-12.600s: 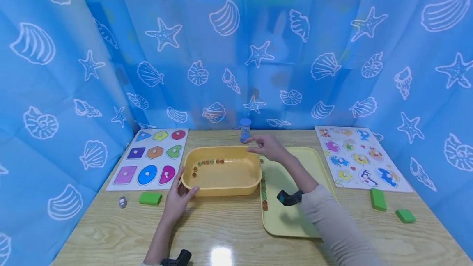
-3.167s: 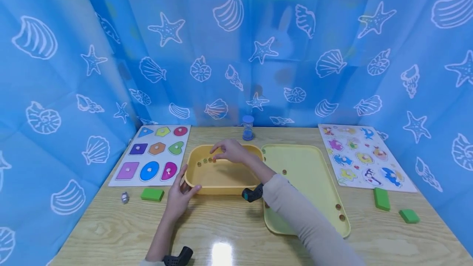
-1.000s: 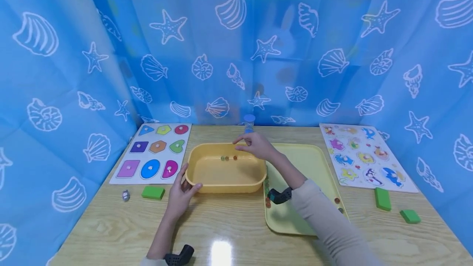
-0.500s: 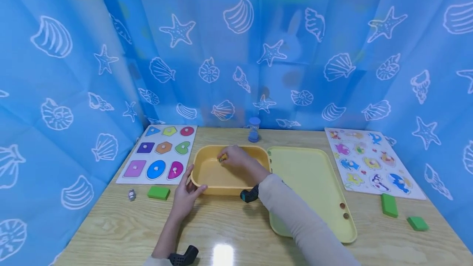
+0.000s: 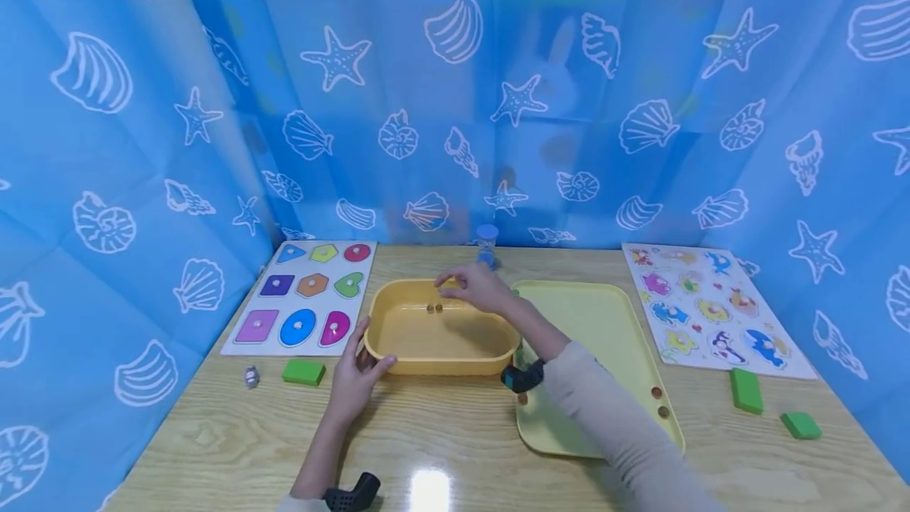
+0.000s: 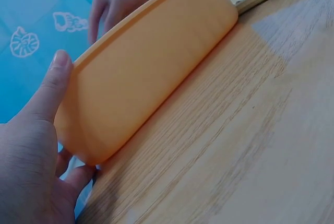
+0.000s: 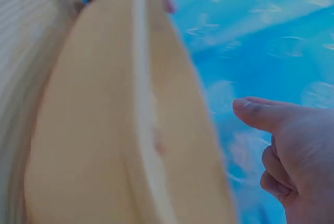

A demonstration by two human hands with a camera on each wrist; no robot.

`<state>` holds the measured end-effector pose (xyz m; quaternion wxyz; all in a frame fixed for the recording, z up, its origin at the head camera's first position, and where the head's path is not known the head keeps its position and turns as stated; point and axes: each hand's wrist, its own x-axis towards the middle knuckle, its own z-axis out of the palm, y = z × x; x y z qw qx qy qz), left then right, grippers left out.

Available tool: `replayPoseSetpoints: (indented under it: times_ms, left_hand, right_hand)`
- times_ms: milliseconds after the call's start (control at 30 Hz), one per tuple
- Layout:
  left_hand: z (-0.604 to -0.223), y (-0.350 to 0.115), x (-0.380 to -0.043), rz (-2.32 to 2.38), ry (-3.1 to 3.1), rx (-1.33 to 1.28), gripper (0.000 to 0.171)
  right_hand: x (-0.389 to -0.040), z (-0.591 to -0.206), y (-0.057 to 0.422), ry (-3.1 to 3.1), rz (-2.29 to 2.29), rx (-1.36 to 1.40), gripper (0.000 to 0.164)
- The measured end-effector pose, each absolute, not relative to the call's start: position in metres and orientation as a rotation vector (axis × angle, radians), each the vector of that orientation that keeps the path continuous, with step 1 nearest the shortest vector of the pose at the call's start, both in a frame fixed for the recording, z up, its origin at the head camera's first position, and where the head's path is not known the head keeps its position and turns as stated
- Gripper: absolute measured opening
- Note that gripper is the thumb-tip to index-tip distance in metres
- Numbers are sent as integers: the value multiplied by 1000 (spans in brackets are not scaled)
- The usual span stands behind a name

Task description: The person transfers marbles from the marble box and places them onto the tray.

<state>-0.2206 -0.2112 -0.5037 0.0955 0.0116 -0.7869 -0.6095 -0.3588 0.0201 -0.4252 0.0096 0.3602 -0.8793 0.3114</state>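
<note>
A yellow-orange oval plastic basin (image 5: 444, 368) stands on the table, two small brown marbles (image 5: 434, 308) inside near its far wall. My left hand (image 5: 353, 378) grips its left end; in the left wrist view the thumb is at the rim and other fingers curl near the bottom corner. My right hand (image 5: 478, 288) hovers over the far right rim, thumb and index finger extended close together, the other fingers curled in the right wrist view. I cannot tell whether a marble sits between those fingertips. Right of the basin lies a pale yellow tray (image 5: 590, 338) with several marbles (image 5: 659, 401) along its sides.
A shape puzzle board (image 5: 298, 296) lies back left, a sea-animal board (image 5: 718, 310) back right. Green blocks (image 5: 303, 372) and a small grey figure (image 5: 252, 377) lie on the wooden table (image 5: 426, 425). An hourglass (image 5: 486, 235) stands behind the basin. Blue curtains (image 5: 455, 101) enclose the table.
Half a second ago my right hand reached down into the basin; now it is higher and farther right. Three marbles showed in the basin a second ago, two now. The left hand keeps its grip.
</note>
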Motion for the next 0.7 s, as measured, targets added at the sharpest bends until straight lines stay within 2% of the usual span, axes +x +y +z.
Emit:
replayPoseSetpoints:
  times_ms: [133,367,533,700]
  left_hand:
    - [-504,-211,-221,-1811,-2317,-3,76]
    - [-505,-213,-219,-1816,-2314,-15,78]
    - [-502,-210,-218,-1830,-2315,-20,77]
    - [-500,-210,-216,-1836,-2320,-24,77]
  right_hand:
    - [-353,-426,91,-2678,986,933,23]
    - [-343,-473,194,-2830,847,667,20]
    - [-336,-487,216,-2879,842,646,22]
    - [-342,-470,201,-2833,836,690,27]
